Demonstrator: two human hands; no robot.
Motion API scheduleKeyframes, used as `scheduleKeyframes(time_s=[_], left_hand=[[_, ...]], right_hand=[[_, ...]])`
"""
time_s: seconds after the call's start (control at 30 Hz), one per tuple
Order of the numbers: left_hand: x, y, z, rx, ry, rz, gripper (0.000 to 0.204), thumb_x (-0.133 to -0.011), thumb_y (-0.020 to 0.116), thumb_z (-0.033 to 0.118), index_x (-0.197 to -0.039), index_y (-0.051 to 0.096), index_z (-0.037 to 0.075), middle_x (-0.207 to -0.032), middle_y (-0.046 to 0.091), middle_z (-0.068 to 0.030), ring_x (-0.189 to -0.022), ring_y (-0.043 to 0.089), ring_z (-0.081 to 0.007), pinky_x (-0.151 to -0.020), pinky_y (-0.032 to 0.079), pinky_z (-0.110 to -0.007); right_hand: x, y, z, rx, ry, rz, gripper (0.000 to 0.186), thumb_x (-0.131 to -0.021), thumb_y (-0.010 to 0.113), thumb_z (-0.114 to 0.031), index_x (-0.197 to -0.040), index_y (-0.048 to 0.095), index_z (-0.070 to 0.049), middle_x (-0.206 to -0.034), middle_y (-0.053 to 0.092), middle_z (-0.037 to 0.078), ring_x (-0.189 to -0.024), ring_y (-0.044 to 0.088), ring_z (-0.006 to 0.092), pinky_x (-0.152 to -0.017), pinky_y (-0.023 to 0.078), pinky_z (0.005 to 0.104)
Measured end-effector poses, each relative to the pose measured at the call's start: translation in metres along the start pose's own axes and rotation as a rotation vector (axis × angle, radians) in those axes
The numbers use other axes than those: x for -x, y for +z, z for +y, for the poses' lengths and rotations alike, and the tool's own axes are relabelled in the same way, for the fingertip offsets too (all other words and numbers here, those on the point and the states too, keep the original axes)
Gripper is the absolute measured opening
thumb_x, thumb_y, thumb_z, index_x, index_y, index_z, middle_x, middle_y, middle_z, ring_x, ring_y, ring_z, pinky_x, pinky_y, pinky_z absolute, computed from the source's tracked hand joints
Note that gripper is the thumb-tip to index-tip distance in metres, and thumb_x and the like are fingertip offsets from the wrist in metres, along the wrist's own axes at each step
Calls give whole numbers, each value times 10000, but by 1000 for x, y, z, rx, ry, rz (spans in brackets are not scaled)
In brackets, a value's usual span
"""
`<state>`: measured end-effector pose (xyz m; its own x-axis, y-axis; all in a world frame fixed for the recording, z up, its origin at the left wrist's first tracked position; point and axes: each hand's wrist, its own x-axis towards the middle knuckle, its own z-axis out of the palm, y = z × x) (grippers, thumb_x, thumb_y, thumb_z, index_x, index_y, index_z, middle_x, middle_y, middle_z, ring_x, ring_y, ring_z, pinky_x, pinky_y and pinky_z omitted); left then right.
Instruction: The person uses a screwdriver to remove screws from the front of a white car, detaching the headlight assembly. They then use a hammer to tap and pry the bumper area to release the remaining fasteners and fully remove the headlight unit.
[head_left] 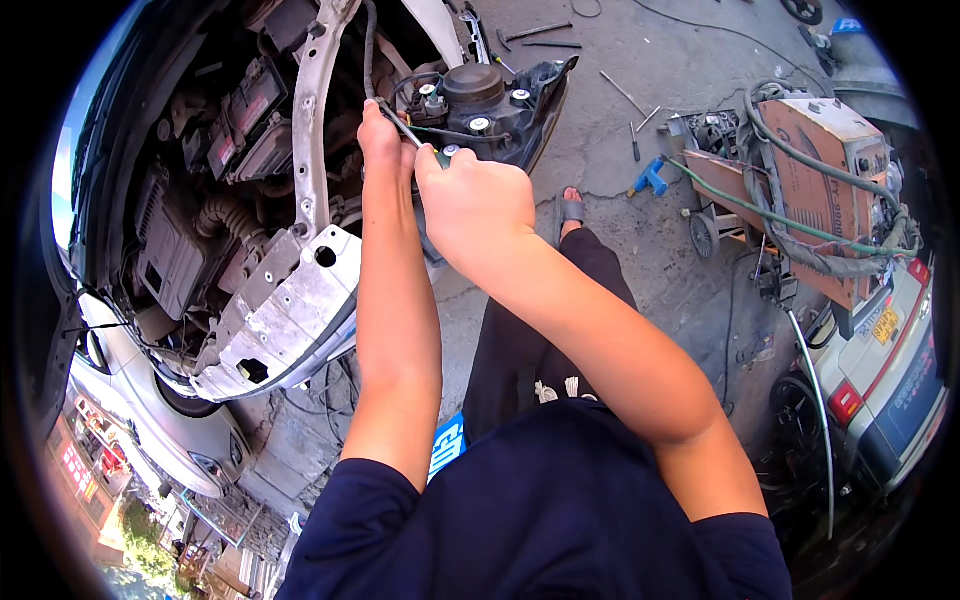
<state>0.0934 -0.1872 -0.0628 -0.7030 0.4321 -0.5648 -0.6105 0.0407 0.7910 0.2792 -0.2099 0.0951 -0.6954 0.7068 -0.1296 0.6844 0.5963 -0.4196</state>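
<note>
My right hand [478,205] is closed around the green handle of a screwdriver [403,130]. Its metal shaft points up and left, its tip close to my left thumb. My left hand [383,140] is closed around the lower end of a dark wiring harness [370,50] hanging down beside the car's front frame; its fingers are partly hidden. Just beyond my hands is the back of a black headlight unit [510,125], with a round cap [474,86], several pale round fittings and thin wires.
At left, the open engine bay [220,150] lies behind a bare metal crossmember [312,120]. Tools such as a hammer [530,32] lie on the concrete. To the right are a blue tool [650,178], a wheeled machine [815,170] with looped cables, and a parked vehicle [880,370].
</note>
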Motion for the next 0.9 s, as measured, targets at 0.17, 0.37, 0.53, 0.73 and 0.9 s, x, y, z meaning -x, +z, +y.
scheduleKeyframes(time_s=[0.17, 0.37, 0.53, 0.73, 0.9], left_hand=[[-7, -1, 1, -165, -8, 84, 411, -1031, 408, 404, -909, 556, 40, -709, 591, -83, -590, 544, -173, -548, 464, -335], [-11, -4, 2, -138, -35, 54, 366, -1035, 424, 375, -926, 547, 48, -773, 556, -64, -672, 543, -180, -606, 469, -331], [-6, 2, -4, 70, 28, 55, 307, -1035, 447, 326, -943, 537, 47, -823, 538, -55, -692, 527, -179, -651, 494, -336], [-7, 0, -2, 14, 29, 59, 322, -1036, 436, 320, -926, 547, 38, -754, 565, -70, -637, 545, -186, -593, 488, -328], [-14, -2, -6, -119, 6, 83, 474, -1004, 418, 458, -866, 561, 27, -722, 569, -70, -591, 531, -195, -516, 442, -355]], right_hand=[[-12, -5, -6, -33, 8, -79, 335, -871, 554, -135, -1180, 618, -21, -879, 690, 154, -754, 710, 311, -632, 558, 409], [-20, -15, -4, -337, 216, -217, 326, -894, 551, -166, -1166, 638, -9, -937, 707, 209, -877, 706, 357, -748, 561, 441], [-11, -20, 19, -744, 377, -92, 407, -891, 577, -184, -1239, 618, 22, -998, 693, 260, -986, 672, 390, -881, 521, 419], [-8, -13, 6, -842, 452, -246, 337, -929, 533, -225, -1136, 620, 27, -1092, 676, 237, -1049, 650, 382, -918, 509, 435], [-6, -17, -3, -905, 485, -199, 461, -927, 529, -216, -1287, 562, 70, -1164, 643, 288, -1125, 622, 387, -988, 467, 405]])
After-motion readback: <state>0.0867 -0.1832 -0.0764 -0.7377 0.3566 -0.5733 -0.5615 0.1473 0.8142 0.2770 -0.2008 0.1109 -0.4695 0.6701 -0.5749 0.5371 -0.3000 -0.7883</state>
